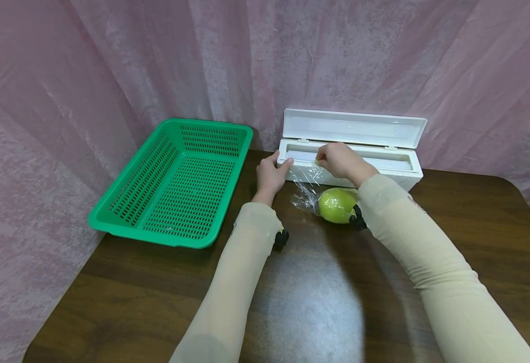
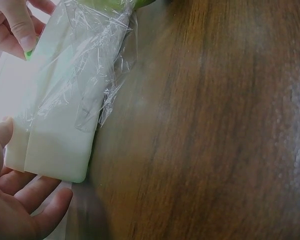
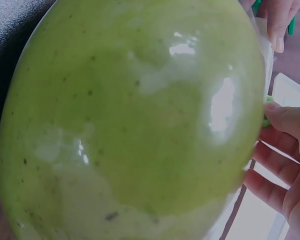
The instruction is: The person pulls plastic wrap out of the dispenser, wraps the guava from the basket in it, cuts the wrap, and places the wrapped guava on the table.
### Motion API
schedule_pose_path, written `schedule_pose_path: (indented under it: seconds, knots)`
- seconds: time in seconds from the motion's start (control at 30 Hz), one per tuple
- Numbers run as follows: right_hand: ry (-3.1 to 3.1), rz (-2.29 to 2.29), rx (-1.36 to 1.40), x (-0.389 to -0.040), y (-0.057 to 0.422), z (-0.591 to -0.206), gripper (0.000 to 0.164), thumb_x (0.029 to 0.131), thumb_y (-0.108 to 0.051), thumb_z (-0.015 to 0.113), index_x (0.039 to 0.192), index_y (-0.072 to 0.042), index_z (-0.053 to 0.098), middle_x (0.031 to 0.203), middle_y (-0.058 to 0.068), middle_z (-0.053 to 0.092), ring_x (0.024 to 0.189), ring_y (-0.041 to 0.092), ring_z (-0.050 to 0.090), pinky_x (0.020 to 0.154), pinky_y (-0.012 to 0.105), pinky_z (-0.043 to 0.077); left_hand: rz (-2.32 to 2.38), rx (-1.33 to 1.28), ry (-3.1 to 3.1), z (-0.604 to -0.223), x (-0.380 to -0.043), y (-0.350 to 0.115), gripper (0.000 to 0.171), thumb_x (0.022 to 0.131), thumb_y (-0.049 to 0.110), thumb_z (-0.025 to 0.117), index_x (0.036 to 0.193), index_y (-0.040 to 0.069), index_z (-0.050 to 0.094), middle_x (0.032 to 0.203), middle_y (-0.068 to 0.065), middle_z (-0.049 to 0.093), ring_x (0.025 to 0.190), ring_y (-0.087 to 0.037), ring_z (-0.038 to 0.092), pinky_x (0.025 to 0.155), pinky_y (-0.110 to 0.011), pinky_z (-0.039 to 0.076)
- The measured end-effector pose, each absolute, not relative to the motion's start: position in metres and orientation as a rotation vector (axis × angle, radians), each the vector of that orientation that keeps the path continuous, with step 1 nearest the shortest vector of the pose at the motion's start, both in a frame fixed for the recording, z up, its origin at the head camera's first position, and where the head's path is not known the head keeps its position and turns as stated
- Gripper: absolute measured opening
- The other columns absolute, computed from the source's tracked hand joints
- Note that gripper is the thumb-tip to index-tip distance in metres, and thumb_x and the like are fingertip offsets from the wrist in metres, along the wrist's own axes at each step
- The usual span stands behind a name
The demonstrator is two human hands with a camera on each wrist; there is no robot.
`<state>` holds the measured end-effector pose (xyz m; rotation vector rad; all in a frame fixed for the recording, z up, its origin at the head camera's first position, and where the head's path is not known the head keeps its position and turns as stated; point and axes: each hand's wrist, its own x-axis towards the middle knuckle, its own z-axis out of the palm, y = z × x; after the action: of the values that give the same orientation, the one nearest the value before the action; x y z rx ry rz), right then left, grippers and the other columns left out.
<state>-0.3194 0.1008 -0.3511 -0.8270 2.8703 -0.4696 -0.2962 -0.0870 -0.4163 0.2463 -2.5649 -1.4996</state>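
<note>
A long white cling film dispenser [image 1: 401, 177] lies on the table with its lid [image 1: 353, 126] raised at the back. My left hand [image 1: 270, 176] grips the dispenser's left end, thumb on top and fingers around the end. My right hand [image 1: 341, 160] is over the dispenser's front rim and pinches a small green slide cutter [image 2: 28, 54] between thumb and finger. Clear cling film [image 1: 307, 194] runs from the dispenser's front down to a smooth, speckled green fruit [image 1: 337, 205], which is wrapped in it. The fruit rests on the table before the dispenser, under my right wrist.
A green plastic basket [image 1: 215, 212] with slotted walls stands to the left of the dispenser. Behind the dark wooden table [image 1: 301, 302] hangs a pink curtain [image 1: 228, 60].
</note>
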Motion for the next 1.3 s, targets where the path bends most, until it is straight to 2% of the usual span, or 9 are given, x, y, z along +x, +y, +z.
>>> schedule_pose_path:
  seconds: [1.3]
  knots:
    - [2.868, -0.457, -0.813, -0.3176, 0.1081, -0.3493, 0.022, 0.093, -0.011, 0.057, 0.108, 0.002, 0.066, 0.106, 0.018, 0.068, 0.101, 0.032, 0.062, 0.094, 0.045, 0.046, -1.474, 0.238, -2.571, -0.4164, -0.2955, -0.0879, 0.063, 0.088, 0.043, 0.063, 0.14, 0.01, 0.046, 0.143, -0.004, 0.048, 0.133, -0.022, 0.043, 0.106, -0.035, 0.04]
